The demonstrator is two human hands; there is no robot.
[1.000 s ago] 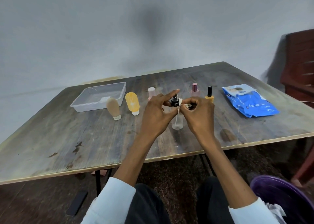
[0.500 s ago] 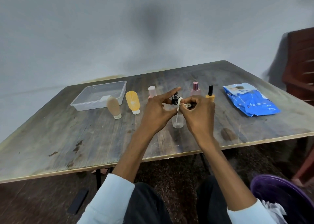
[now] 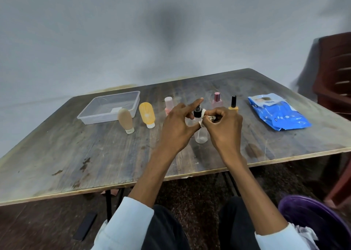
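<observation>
Hidden or unclear: your hands cover the upper body of the spray bottle (image 3: 201, 136), so only its clear lower part and the black pump head (image 3: 197, 113) show. Most of the white wipe (image 3: 202, 115) is buried in your right fist, with only a crumpled edge showing beside the pump head. The pink bottle (image 3: 168, 104) is half hidden behind your left knuckles. The base of the yellow bottle (image 3: 233, 105) is cut by your right hand. The purple tub (image 3: 313, 217) runs off the lower right corner.

Left hand (image 3: 176, 128): thumb and lower fingers are curled round the bottle's shoulder. The index finger is out straight, pointing up past the pump.

Right hand (image 3: 224, 128): fingers are curled tight, pinching the wipe against the bottle's neck.

You hold the bottle upright at mid desk (image 3: 95, 155). Whether its base touches the wood or hangs just above it can't be told.

Also on the desk: a clear tray (image 3: 114, 105), a tan tube (image 3: 125, 119) and an orange tube (image 3: 147, 114) to your left, and a blue packet (image 3: 279, 113) well off to your right.
</observation>
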